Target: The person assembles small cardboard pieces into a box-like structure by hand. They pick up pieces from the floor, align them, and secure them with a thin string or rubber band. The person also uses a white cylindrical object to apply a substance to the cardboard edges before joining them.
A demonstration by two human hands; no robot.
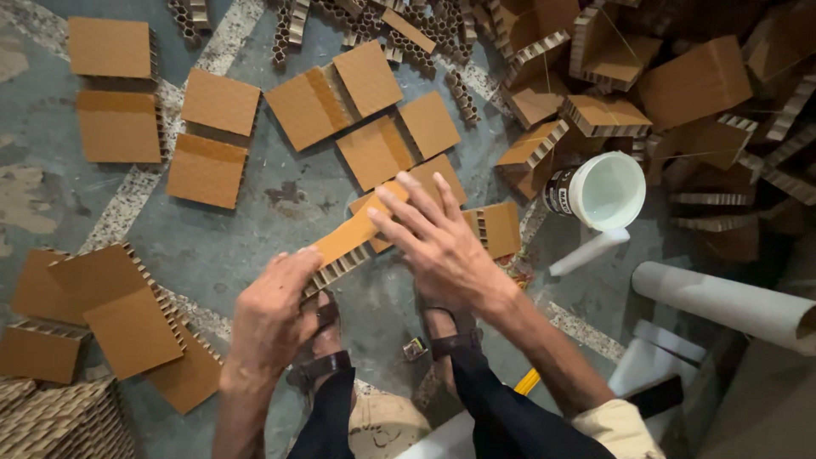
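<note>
Both hands meet at the centre of the frame over one strip of honeycomb cardboard (347, 245). At its lower-left end the left hand (274, 316) is closed around the strip, fingers curled over the brown top face and the open-celled edge. At the upper-right end the right hand (435, 242) lies flat on the strip with fingers spread and straight, pressing rather than gripping. The strip is tilted, rising from lower left to upper right, and is held above the grey concrete floor (246, 246).

Starting at the far left, flat square cardboard pieces (110, 47) lie on the floor in the upper left, with more squares (132, 327) overlapping in the lower left, above a honeycomb block (59, 421) in the bottom-left corner. More squares (374, 151) lie just above the hands, some touching each other. Below the hands, two feet in dark sandals (319, 367) rest on the floor. To the right of the hands stands a white plastic tub (605, 190), open and tipped toward the camera, with a small white tube (588, 251) just below it. A heap of cardboard offcuts (680, 85) fills the upper right. A large white roll (731, 302) lies at the right edge.
</note>
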